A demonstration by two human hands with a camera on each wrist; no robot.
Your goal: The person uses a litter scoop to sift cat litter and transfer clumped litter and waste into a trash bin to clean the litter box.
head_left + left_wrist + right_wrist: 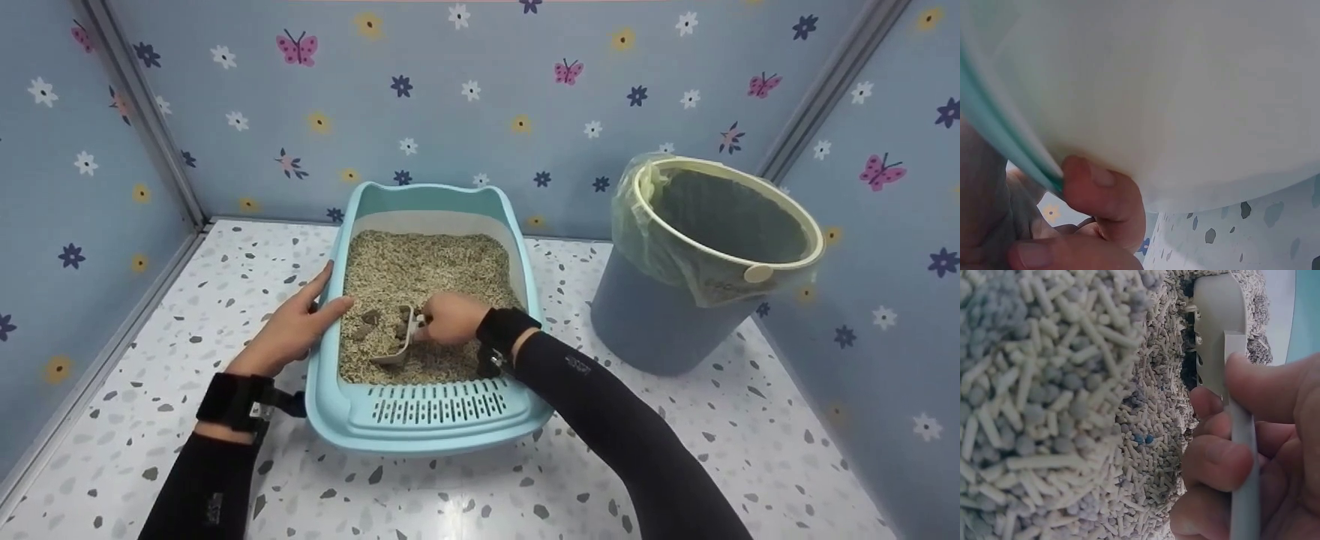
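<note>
While the left hand point(289, 330) grips the left rim of the blue litter box point(427, 444), fingers curled under the edge, the right hand point(454, 316) has its fingers wrapped round the handle of the scoop point(1219, 326). Scoop's head is down in the litter point(435, 262), near half of the box, dark clumps point(367, 319) just beside it. Bin point(652, 322) with bag liner point(637, 225) stands to the right, apart from the box. Both on a speckled white surface point(457, 499).

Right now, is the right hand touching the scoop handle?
Touching. The right wrist view shows the right hand gripping the scoop handle, thumb against it and fingers curled round it.
</note>
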